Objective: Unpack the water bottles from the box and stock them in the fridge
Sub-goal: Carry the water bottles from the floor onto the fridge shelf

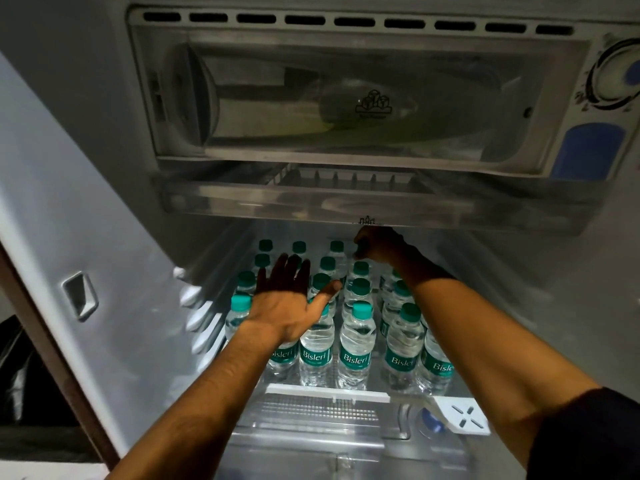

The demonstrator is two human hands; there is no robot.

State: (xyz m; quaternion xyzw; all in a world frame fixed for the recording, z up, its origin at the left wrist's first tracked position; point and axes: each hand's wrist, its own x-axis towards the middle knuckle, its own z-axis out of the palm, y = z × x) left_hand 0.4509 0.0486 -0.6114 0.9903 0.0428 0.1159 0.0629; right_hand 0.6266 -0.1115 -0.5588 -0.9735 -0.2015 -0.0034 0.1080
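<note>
Both hands are reaching into the fridge (104,209) above the water bottles (356,337).

The left hand (289,306) is hovering flat, fingers spread, over upright rows crowding the shelf (329,393). The right hand (379,244) is curling around a rear bottle top; its grip is too dark to confirm.

Mid-frame, rows of green-capped Bisleri water bottles (356,344) stand upright on the fridge shelf (329,393). The left hand (291,299) hovers flat above them, fingers spread — the right hand (377,242) is curled at the back row, under the chiller tray (311,199).
</note>
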